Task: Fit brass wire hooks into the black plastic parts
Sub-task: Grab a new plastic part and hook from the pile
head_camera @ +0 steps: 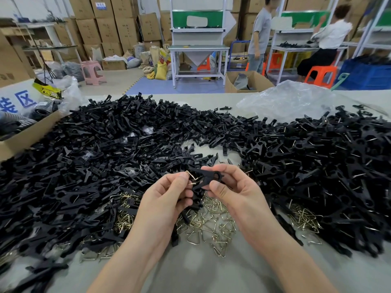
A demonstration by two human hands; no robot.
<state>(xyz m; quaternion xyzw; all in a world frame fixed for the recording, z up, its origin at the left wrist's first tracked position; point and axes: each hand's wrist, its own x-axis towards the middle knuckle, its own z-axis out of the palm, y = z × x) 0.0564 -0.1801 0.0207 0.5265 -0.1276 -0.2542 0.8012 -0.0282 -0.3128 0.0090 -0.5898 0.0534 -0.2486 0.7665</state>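
Pinching a bent brass wire hook in left hand fingers, gripping a flat black plastic part in right hand fingers, touching end to end above loose brass hooks on the grey bench.

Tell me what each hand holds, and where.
Left hand pinches the brass wire hook by its outer end; right hand pinches the black plastic part at its ring end.
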